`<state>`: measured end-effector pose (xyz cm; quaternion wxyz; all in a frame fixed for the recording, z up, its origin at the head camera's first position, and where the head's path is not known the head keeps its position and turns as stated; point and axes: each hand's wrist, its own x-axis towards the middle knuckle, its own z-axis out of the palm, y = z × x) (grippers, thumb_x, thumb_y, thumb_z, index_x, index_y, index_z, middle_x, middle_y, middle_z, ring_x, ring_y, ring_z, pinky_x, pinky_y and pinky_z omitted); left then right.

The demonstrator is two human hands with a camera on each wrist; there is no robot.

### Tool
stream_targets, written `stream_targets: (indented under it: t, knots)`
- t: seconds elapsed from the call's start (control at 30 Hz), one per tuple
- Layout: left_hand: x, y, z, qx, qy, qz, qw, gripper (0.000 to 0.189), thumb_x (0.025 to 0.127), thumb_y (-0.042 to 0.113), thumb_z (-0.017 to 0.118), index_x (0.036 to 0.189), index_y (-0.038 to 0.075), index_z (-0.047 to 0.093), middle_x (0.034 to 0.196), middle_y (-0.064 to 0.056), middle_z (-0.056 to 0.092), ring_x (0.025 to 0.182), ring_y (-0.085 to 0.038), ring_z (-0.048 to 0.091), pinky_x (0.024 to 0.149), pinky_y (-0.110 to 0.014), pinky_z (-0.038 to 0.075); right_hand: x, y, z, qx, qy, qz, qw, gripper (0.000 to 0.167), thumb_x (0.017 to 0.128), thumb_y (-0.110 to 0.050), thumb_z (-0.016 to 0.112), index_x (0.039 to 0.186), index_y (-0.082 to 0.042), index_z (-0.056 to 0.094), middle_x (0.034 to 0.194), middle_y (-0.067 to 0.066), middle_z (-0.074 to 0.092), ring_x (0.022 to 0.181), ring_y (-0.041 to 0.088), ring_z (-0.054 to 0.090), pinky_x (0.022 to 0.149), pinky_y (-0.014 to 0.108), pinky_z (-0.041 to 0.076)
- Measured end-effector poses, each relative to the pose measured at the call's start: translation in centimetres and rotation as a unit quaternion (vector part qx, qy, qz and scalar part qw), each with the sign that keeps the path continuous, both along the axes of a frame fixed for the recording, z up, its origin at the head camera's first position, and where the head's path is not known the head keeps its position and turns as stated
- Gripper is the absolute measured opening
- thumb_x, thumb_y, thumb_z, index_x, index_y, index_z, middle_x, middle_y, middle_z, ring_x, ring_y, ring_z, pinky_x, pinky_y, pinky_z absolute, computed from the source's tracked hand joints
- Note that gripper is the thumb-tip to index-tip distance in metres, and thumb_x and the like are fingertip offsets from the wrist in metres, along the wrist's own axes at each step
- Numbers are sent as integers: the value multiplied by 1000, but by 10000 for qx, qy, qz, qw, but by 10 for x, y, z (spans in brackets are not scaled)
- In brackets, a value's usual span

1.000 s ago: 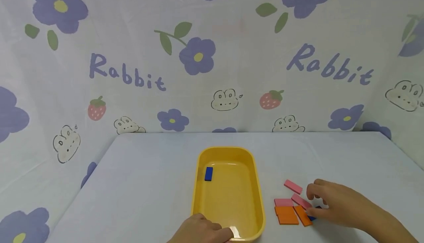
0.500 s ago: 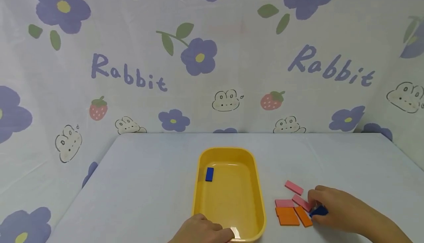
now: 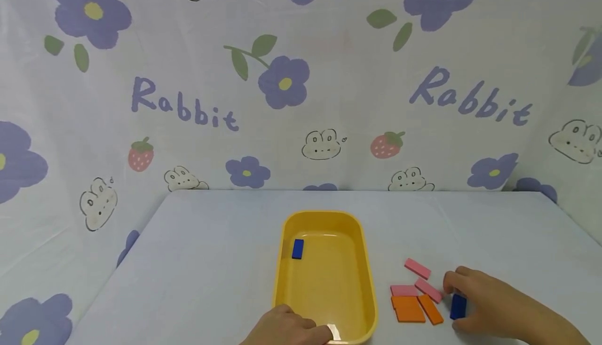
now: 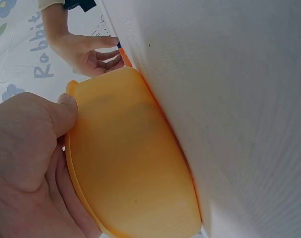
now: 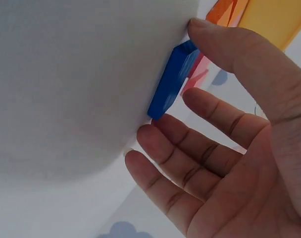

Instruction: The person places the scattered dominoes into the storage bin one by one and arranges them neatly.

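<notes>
My left hand [image 3: 288, 327] grips the near rim of a yellow plastic tray [image 3: 329, 292]. In the left wrist view, the thumb lies at the rim and the other fingers are along the tray's outer wall [image 4: 130, 163]. A small blue block [image 3: 298, 249] lies inside, near the far left. To the tray's right, my right hand [image 3: 494, 301] holds another dark blue block [image 3: 458, 307] low at the tabletop. The right wrist view has the thumb at one end of this blue block [image 5: 171, 82] and a fingertip at the other; the remaining fingers are spread.
Several pink blocks [image 3: 417, 268] and orange blocks [image 3: 409, 309] lie flat between the tray and my right hand. A white cloth covers the table [image 3: 211, 261]. Behind it hangs a sheet [image 3: 348, 73] printed with flowers and rabbits.
The right hand has closed on the blue block beside the orange ones and shifted it a little right, turning it. My left hand stays on the tray.
</notes>
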<state>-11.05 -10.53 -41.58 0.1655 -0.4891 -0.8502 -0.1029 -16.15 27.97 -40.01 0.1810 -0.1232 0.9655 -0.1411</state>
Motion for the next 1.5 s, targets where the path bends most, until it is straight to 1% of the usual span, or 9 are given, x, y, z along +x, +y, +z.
stream_targets:
  t: [0.4, 0.6, 0.73, 0.87, 1.03, 1.23, 1.3, 1.37, 1.5]
  knots:
    - [-1, 1, -1, 28, 94, -61, 9999, 16, 90, 39, 70, 87, 28, 59, 58, 20, 35, 52, 10, 27, 57, -9, 21, -1, 11, -1, -126, 34, 36, 9999, 41, 70, -26, 90, 100, -19, 63, 97, -5, 62, 83, 17, 54, 90, 51, 52]
    - [-2, 1, -2, 70, 25, -75, 9999, 17, 89, 39, 70, 86, 27, 58, 58, 20, 35, 52, 10, 27, 57, -10, 21, 0, 12, 2, -152, 39, 299, 9994, 33, 74, -21, 87, 98, -17, 65, 96, -5, 61, 82, 17, 53, 88, 49, 53]
    - [-2, 1, -2, 95, 64, -74, 9999, 18, 88, 38, 71, 85, 27, 57, 58, 20, 33, 52, 9, 26, 56, -10, 20, -1, 15, 3, -284, 198, 702, 9969, 27, 79, -23, 83, 98, -21, 65, 93, -8, 58, 81, 12, 52, 84, 44, 54]
    - [-2, 1, -2, 135, 106, -89, 9998, 20, 87, 37, 73, 84, 27, 56, 58, 19, 32, 51, 9, 25, 57, -10, 20, 0, 18, 4, -486, 564, 1175, 9903, 23, 82, -26, 80, 99, -24, 65, 93, -12, 55, 80, 8, 52, 81, 41, 55]
    - [0, 0, -1, 7, 42, -14, 10000, 19, 85, 36, 75, 86, 28, 58, 59, 20, 34, 52, 9, 25, 58, -10, 20, -1, 16, 7, -673, 955, 1400, 9832, 24, 82, -28, 81, 97, -28, 63, 96, -15, 54, 83, 8, 54, 81, 39, 56]
    - [0, -1, -1, -33, 31, 30, 10000, 19, 84, 35, 75, 86, 28, 58, 59, 20, 32, 52, 9, 23, 58, -10, 19, -4, 9, 12, -1134, 1784, 1953, 9577, 28, 81, -25, 83, 99, -30, 62, 102, -19, 55, 87, 4, 56, 78, 27, 55]
    - [0, -1, -1, -36, 38, 32, 10000, 19, 84, 35, 75, 87, 28, 58, 59, 21, 32, 52, 9, 23, 58, -10, 19, -4, 6, 14, -1222, 1880, 2012, 9536, 28, 82, -24, 83, 99, -31, 62, 102, -19, 55, 87, 3, 56, 78, 26, 55]
    - [0, -1, 0, -56, 35, 33, 10000, 18, 84, 36, 76, 87, 28, 59, 59, 21, 32, 52, 10, 23, 58, -10, 19, -5, 2, 15, -1235, 1870, 1996, 9539, 27, 82, -25, 82, 99, -32, 62, 101, -19, 55, 86, 3, 56, 78, 27, 55]
    - [-1, -1, -1, -69, 10, 38, 10000, 18, 85, 37, 75, 87, 28, 59, 59, 21, 31, 52, 10, 23, 58, -9, 19, -8, -6, 21, -1127, 1606, 1800, 9639, 24, 83, -27, 81, 99, -32, 63, 101, -18, 54, 87, 4, 56, 80, 30, 56]
